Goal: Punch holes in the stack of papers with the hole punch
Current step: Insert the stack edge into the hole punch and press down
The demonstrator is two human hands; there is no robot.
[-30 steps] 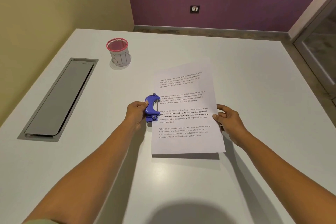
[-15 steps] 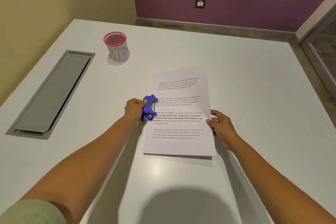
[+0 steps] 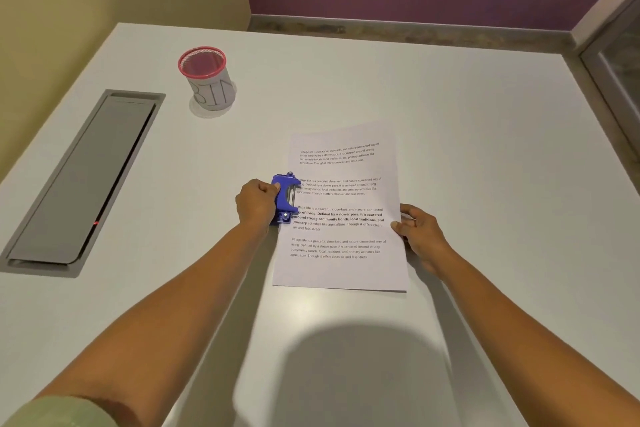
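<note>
Papers: stack of papers (image 3: 341, 218) lies flat on the white surface (image 3: 467, 135) at centre frame, printed text facing up, slightly turned so its top leans right.
Hole punch: blue hole punch (image 3: 285, 198) sits at the middle of the stack's left edge, its mouth over that edge.
Left hand: left hand (image 3: 257, 202) is closed around the back of the hole punch, fingers curled over its top.
Right hand: right hand (image 3: 417, 232) pinches the stack's right edge, thumb on top of the sheet and fingers bent beside it.
Bin: mesh cup with a red rim (image 3: 207, 78), marked "BIN", stands at upper left, well apart from the papers.
Cable hatch: grey hatch (image 3: 83, 180) is set into the surface at far left.
</note>
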